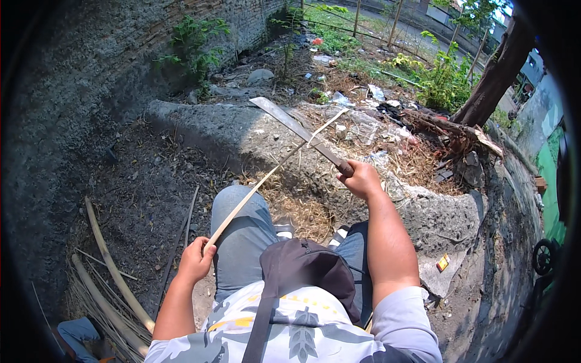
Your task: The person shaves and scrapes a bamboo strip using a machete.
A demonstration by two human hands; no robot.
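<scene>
My right hand [362, 180] is closed round the dark handle of a machete [289, 123], whose long blade points up and to the left. In my left hand [195, 261] is the near end of a thin pale strip [249, 196], perhaps of wood or bamboo. The strip slants up and right over my left knee and crosses the blade, passing behind it. A thin pale curl [311, 140] shows at the crossing. Whether the edge bites into the strip I cannot tell.
Long pale poles [112, 266] and thin sticks lie at the lower left, near another person's trouser leg [78, 331]. Ahead runs a low concrete ledge [200, 124] with litter and dry shavings [423, 163] beyond. A tree trunk [491, 78] stands right; a rough wall [72, 78] rises left.
</scene>
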